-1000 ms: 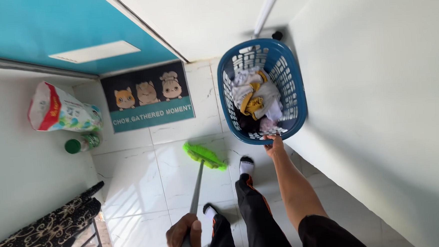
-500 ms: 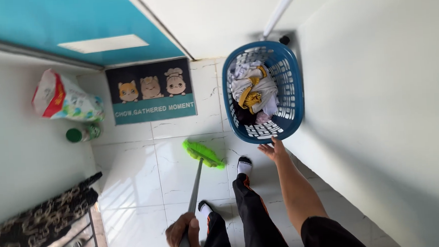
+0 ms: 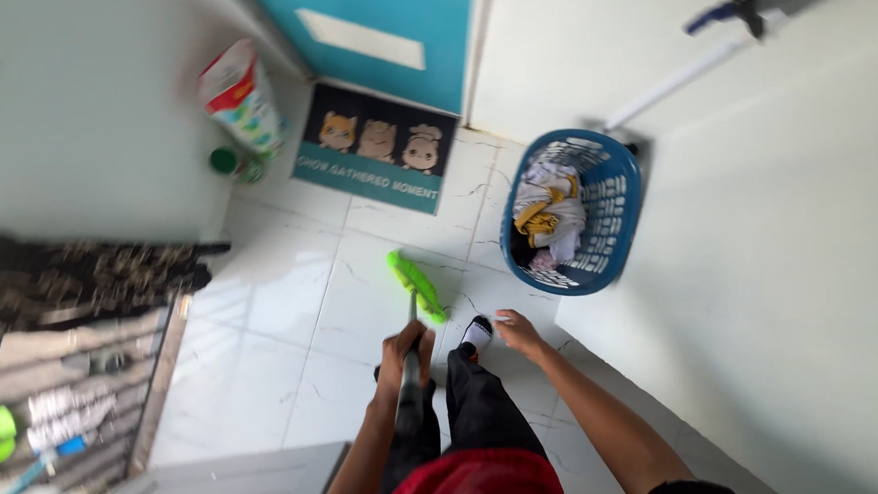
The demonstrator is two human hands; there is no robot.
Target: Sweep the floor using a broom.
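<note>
The person's left hand [image 3: 404,351] is closed in a grip, fingers wrapped round and knuckles turned up toward the camera. The left forearm runs from the lower middle of the view up to it, bare and nearly straight. The right hand [image 3: 520,331] is free, palm down with the fingers loosely spread, holding nothing. The right arm stretches out from the lower right corner, bare to the short dark sleeve. Both hands are level, just apart, above the legs.

rack [image 3: 56,397] stuff blurred, mop handle [image 3: 409,379] btm cut off
</note>
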